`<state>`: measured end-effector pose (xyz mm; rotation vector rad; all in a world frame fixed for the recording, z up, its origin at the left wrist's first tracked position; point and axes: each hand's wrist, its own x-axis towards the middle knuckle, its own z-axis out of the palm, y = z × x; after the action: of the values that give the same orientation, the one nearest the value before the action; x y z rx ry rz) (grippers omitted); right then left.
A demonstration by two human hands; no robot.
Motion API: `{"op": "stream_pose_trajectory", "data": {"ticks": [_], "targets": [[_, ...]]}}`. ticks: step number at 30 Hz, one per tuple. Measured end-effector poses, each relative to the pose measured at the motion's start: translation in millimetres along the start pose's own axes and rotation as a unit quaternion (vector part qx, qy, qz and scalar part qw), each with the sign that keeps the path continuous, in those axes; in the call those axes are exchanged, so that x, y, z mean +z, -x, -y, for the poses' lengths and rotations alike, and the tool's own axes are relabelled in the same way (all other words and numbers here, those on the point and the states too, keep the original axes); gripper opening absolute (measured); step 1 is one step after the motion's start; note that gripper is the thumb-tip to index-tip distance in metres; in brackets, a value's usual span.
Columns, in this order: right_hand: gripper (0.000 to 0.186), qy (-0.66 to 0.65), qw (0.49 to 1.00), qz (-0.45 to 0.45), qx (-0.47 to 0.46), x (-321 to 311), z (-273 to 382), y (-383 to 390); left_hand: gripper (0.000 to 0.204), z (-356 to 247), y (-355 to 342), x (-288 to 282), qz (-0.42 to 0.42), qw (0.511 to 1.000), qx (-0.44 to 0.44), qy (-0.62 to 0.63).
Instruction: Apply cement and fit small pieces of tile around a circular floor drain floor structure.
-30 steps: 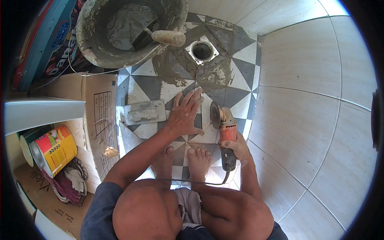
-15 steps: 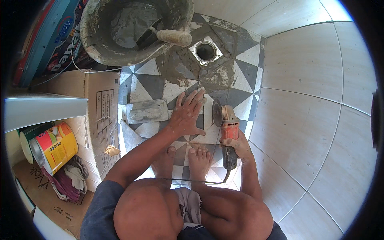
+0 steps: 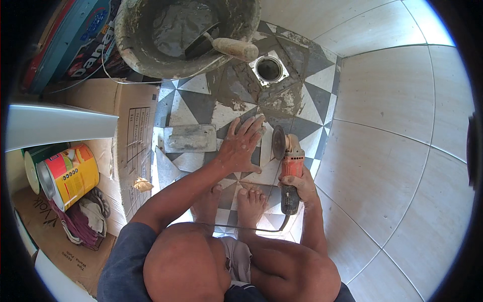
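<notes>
Right hand (image 3: pixel 298 185): thumb and fingers wrapped round the grinder (image 3: pixel 293 163) where red casing meets black handle; fingers on the underside mostly hidden. Probably held there for balance, with the hand well back from the disc (image 3: pixel 278 143).

Left hand (image 3: pixel 243 146): holding nothing, fingers spread, palm down over the patterned floor (image 3: pixel 312 103), left of the disc. Looks like bracing or steadying; cannot tell how firmly it presses, or whether a loose tile lies under it.

Grinder: on the right side of the floor, between left hand and right wall (image 3: pixel 382 105), head pointing far. Red body, dusty and scuffed; black handle grimed; pale, dirty metal head. Disc thin, dark, turned to the left side. Spinning or not, cannot tell; nor whether its edge touches the floor. Cord (image 3: pixel 246 229) leaves the near end and runs left past the shins, apparently slack.

Bare feet (image 3: pixel 250 204) planted just nearside of the hands, likely for a steady squat.

Farther out: grey-smeared slab (image 3: pixel 190 138) flat at left; mortar tub (image 3: pixel 132 53) far left, trowel (image 3: pixel 235 49) leaning across its rim, handle outward, perhaps for easy reach; square drain (image 3: pixel 268 69) far, ringed by wet-looking mortar.
</notes>
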<state>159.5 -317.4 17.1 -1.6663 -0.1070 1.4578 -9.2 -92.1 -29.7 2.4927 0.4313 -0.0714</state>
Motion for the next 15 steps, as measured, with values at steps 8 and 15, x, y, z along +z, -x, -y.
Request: {"op": "stream_pose_trajectory", "data": {"ticks": [8, 15], "targets": [[0.061, 0.003, 1.0, -0.003, -0.014, -10.4, -10.4, -7.8, 0.133, -0.3, -0.9, 2.5, -0.002, 1.0, 0.003, -0.006], [0.062, 0.012, 1.0, -0.008, -0.009, -3.3, 7.6, -6.2, 0.134, -0.5, -1.3, 0.4, 0.0, 1.0, 0.004, -0.001]]}}
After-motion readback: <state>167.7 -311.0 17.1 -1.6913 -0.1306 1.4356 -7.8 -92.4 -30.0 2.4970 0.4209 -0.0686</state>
